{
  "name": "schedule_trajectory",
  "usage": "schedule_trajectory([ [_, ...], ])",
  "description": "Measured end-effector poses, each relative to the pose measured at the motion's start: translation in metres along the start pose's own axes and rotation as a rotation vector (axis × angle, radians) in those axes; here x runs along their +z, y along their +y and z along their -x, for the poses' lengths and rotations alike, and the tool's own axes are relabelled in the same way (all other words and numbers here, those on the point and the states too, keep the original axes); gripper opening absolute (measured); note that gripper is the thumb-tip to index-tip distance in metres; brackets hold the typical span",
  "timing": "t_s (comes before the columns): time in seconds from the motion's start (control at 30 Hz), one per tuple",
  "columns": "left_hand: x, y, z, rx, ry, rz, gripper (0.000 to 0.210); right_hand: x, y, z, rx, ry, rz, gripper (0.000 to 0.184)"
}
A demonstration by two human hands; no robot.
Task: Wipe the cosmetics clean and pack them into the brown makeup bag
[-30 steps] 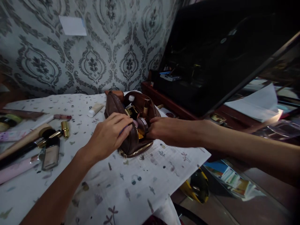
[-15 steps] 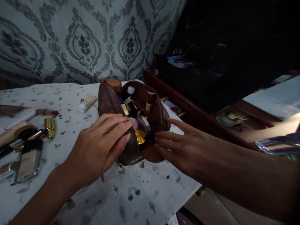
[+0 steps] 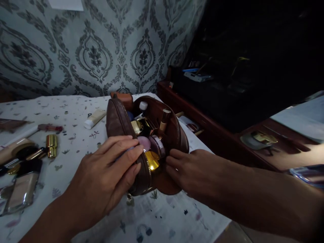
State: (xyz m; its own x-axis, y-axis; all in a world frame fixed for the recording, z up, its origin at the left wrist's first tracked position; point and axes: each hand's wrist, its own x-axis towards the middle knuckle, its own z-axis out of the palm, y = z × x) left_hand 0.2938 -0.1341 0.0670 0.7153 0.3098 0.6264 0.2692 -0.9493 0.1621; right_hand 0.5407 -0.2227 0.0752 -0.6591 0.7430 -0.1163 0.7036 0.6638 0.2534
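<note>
A brown makeup bag stands unzipped on the table, its mouth facing me. My left hand is closed over its left side, fingertips at the zipped rim. At the lower right of the opening, my right hand has its fingers curled against the rim; the fingertips are partly hidden. Inside the bag are a round pale purple item, a round compact, a shiny gold item, a tube with a dark cap and a white-capped bottle.
On the left of the patterned tablecloth lie a foundation bottle, a gold lipstick case and other cosmetics. A cream tube rests behind them. To the right stands dark red wooden furniture with a glass jar.
My right hand's fingers have gone from stretched along the bag's right rim to curled at it. The bag's right side has spread slightly outward. My left hand stays on the left side.
</note>
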Motion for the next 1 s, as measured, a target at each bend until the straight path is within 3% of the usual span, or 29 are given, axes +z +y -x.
schedule_trajectory([
  [0.1, 0.000, 0.000, 0.000, 0.008, 0.003, -0.006, 0.028, 0.005, 0.001, -0.004, -0.048, -0.005, -0.023, 0.023],
  [0.33, 0.001, -0.001, 0.000, 0.009, 0.014, -0.020, 0.029, 0.022, 0.001, -0.002, 0.014, -0.002, -0.117, 0.035],
  [0.43, 0.002, -0.001, 0.000, 0.015, 0.031, -0.029, 0.030, 0.010, -0.004, 0.002, 0.050, 0.088, -0.120, 0.032],
  [0.63, 0.002, 0.000, -0.001, 0.022, 0.024, -0.036, 0.030, -0.021, -0.007, 0.010, 0.033, 0.168, 0.000, 0.046],
  [0.77, 0.001, 0.001, -0.002, 0.025, 0.024, -0.039, 0.029, -0.006, -0.005, 0.007, 0.008, 0.150, -0.001, 0.044],
  [0.9, 0.000, 0.000, -0.001, 0.015, -0.002, -0.015, 0.029, 0.019, 0.000, -0.001, 0.031, 0.086, -0.042, 0.025],
  [1.0, 0.000, 0.000, 0.000, 0.011, 0.000, -0.008, 0.028, 0.021, 0.003, 0.005, 0.098, 0.098, -0.103, 0.028],
])
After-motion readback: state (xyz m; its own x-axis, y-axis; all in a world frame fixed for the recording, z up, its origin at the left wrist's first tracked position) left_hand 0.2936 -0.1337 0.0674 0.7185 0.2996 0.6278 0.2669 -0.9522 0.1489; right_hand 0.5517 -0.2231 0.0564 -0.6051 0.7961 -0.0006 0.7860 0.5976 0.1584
